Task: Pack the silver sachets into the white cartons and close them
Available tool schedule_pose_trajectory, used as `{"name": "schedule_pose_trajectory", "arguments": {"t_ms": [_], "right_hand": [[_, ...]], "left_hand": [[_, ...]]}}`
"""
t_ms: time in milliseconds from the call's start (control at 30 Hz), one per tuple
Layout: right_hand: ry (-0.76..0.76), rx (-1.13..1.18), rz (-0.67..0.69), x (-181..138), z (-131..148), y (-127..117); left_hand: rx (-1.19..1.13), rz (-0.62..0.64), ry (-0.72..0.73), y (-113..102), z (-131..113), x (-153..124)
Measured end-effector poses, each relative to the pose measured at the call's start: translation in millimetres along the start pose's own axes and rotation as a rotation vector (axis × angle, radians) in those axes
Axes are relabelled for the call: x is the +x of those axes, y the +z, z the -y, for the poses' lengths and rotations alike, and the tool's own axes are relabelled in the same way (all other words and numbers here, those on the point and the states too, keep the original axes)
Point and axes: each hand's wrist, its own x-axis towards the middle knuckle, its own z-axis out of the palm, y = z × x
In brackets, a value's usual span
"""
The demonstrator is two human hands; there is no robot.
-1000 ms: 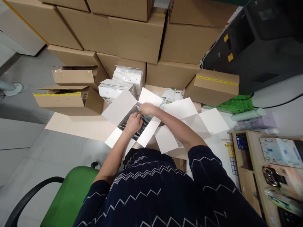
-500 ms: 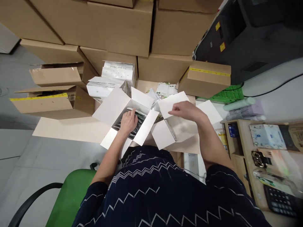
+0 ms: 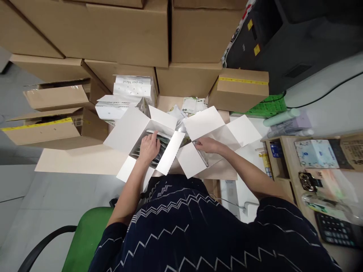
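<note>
My left hand (image 3: 149, 146) reaches into an open white box (image 3: 137, 131). Its fingers are a little apart and rest on a row of dark, flat packets (image 3: 163, 140) standing inside. To the right is a second white box (image 3: 207, 123) with its flaps spread. My right hand (image 3: 208, 145) is inside this one, at its left wall, with the fingers closed at the upper end of a thin, pale packet (image 3: 203, 156) leaning there. The fingertips are partly hidden.
Two printed white boxes (image 3: 132, 88) stand behind, with brown cartons (image 3: 188, 79) stacked at the back. Open cartons (image 3: 42, 130) are at the left. Small packets (image 3: 193, 105) lie behind the white boxes. A green basket (image 3: 269, 105) and wooden organiser (image 3: 286, 151) are at right, a green chair (image 3: 87, 234) at lower left.
My right hand has moved down and left, from above the right white box into it. My left hand stays on the packets in the left box. The view has shifted slightly.
</note>
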Motion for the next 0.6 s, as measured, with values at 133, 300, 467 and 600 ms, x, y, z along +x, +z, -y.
{"name": "schedule_pose_trajectory", "arguments": {"t_ms": [133, 300, 467, 600], "right_hand": [[0.002, 0.037, 0.007, -4, -7, 1], [0.078, 0.135, 0.016, -6, -11, 5], [0.020, 0.130, 0.138, 3, -12, 10], [-0.059, 0.025, 0.119, 6, -6, 14]], "left_hand": [[-0.004, 0.001, -0.003, -1, 0, 0], [0.011, 0.007, 0.008, -1, 0, 0], [0.018, -0.005, 0.017, 2, 1, 0], [0.000, -0.004, 0.019, 2, 2, -1]]}}
